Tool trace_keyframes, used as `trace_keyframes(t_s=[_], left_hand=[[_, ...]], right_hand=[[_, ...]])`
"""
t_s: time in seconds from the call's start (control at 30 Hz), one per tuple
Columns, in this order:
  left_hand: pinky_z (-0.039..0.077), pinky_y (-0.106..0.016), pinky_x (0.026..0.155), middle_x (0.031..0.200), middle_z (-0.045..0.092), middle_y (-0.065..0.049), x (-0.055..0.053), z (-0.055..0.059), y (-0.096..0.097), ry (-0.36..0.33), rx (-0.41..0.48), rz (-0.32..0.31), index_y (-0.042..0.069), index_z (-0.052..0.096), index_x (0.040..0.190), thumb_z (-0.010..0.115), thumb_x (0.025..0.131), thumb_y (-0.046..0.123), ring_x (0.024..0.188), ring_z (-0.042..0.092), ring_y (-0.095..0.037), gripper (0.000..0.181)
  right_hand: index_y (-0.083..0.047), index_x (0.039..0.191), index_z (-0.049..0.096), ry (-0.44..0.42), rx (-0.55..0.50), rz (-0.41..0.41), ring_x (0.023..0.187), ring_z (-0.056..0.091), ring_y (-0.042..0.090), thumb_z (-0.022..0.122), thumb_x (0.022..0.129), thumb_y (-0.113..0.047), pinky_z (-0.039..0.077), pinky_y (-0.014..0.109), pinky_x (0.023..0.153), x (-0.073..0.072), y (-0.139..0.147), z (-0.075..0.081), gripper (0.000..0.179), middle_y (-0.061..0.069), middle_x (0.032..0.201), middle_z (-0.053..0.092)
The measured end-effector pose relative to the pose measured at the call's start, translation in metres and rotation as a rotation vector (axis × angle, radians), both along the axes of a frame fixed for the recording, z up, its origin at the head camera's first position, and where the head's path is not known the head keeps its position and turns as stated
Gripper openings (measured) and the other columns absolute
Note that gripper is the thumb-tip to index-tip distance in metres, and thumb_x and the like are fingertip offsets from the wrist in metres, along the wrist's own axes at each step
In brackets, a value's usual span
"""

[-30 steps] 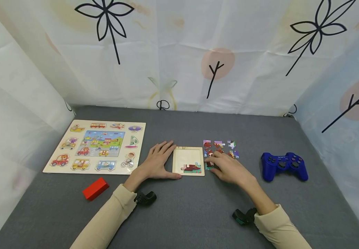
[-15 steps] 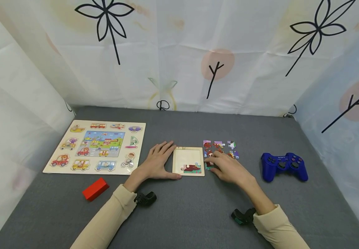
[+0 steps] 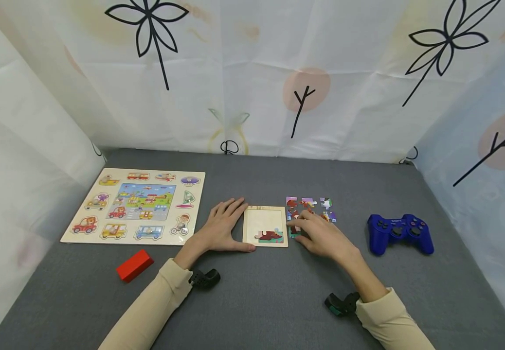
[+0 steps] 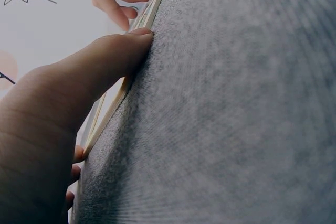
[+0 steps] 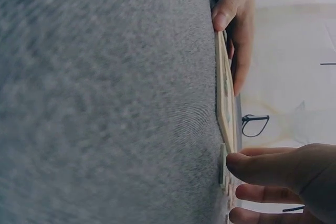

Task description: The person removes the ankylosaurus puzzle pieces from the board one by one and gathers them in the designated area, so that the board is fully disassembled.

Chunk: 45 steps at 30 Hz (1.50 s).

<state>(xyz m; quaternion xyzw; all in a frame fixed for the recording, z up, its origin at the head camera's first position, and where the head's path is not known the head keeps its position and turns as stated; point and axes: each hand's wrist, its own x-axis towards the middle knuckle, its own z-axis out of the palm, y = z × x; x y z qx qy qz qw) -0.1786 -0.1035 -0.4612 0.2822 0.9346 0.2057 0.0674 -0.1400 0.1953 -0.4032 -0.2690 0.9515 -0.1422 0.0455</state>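
Note:
The left hand (image 3: 223, 227) spans the left side of a small square wooden puzzle tray (image 3: 264, 208). Its thumb lies along the near left corner, its fingertips at the far left one, gripping the tray flat on the table. In the tray's near right corner sits a brown and teal jigsaw section (image 3: 270, 236). Just right of it, the right hand (image 3: 322, 237) is over several loose jigsaw pieces (image 3: 326, 203), covering some. Its fingers are loosely bent and spread. In the right wrist view, the thumb tip is beside a flat piece (image 5: 223, 166) on the table.
A large vehicle puzzle board (image 3: 132, 238) lies at the left on the grey table (image 3: 270, 301). A red block (image 3: 134, 265) is in front of it. To the right is a blue game controller (image 3: 399, 234). Patterned white cloth (image 3: 252, 107) encloses the back and sides.

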Motion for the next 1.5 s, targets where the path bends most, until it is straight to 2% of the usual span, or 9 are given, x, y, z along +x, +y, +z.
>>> trace_keyframes(t_s=[0.27, 0.53, 0.73, 0.97, 1.27, 1.5], left_hand=[[0.016, -0.064, 0.126, 0.171, 0.022, -0.012, 0.000, 0.000, 0.000, 0.004, 0.004, 0.000, 0.011, 0.029, 0.162, 0.073, 0.074, 0.070, 0.159, 0.017, -0.038, 0.115], [0.015, -0.064, 0.126, 0.172, 0.020, -0.011, -0.001, 0.001, 0.000, -0.004, -0.012, 0.001, 0.013, 0.028, 0.163, 0.073, 0.075, 0.071, 0.159, 0.016, -0.038, 0.115], [0.016, -0.064, 0.126, 0.172, 0.021, -0.011, 0.001, 0.004, 0.000, -0.004, -0.008, -0.001, 0.012, 0.028, 0.163, 0.073, 0.074, 0.071, 0.159, 0.016, -0.038, 0.115], [0.016, -0.065, 0.126, 0.171, 0.022, -0.012, 0.001, 0.005, 0.000, 0.000, -0.004, -0.001, 0.011, 0.029, 0.162, 0.073, 0.075, 0.071, 0.159, 0.017, -0.039, 0.114], [0.015, -0.064, 0.126, 0.171, 0.022, -0.012, 0.002, 0.004, 0.000, 0.001, -0.001, -0.001, 0.012, 0.030, 0.162, 0.073, 0.075, 0.072, 0.159, 0.016, -0.038, 0.114], [0.017, -0.064, 0.125, 0.171, 0.023, -0.013, 0.002, 0.005, 0.000, 0.010, -0.002, 0.000, 0.011, 0.030, 0.162, 0.074, 0.074, 0.071, 0.159, 0.017, -0.039, 0.115]], right_hand=[[-0.010, 0.130, 0.070, 0.039, -0.044, 0.005, 0.085, 0.057, 0.013, 0.077, 0.092, -0.014, 0.047, 0.028, 0.071, -0.002, -0.006, 0.007, 0.039, 0.007, 0.114, 0.066], [-0.009, 0.130, 0.070, 0.069, -0.060, 0.033, 0.081, 0.051, 0.012, 0.079, 0.091, -0.018, 0.044, 0.024, 0.067, -0.005, -0.019, 0.020, 0.041, 0.010, 0.110, 0.065], [-0.013, 0.135, 0.067, 0.059, -0.057, 0.045, 0.080, 0.052, 0.012, 0.077, 0.092, -0.020, 0.045, 0.024, 0.065, -0.007, -0.032, 0.030, 0.044, 0.008, 0.112, 0.066], [-0.015, 0.139, 0.065, 0.007, -0.079, 0.049, 0.094, 0.061, 0.017, 0.075, 0.094, -0.020, 0.050, 0.029, 0.071, -0.008, -0.049, 0.036, 0.046, 0.007, 0.119, 0.066], [-0.012, 0.135, 0.067, -0.029, -0.061, 0.094, 0.096, 0.062, 0.021, 0.076, 0.094, -0.024, 0.054, 0.034, 0.075, -0.006, -0.065, 0.029, 0.043, 0.008, 0.119, 0.065], [-0.011, 0.128, 0.072, 0.000, 0.008, 0.134, 0.090, 0.061, 0.017, 0.077, 0.093, -0.024, 0.051, 0.029, 0.071, -0.004, -0.068, 0.014, 0.037, 0.005, 0.111, 0.066]])
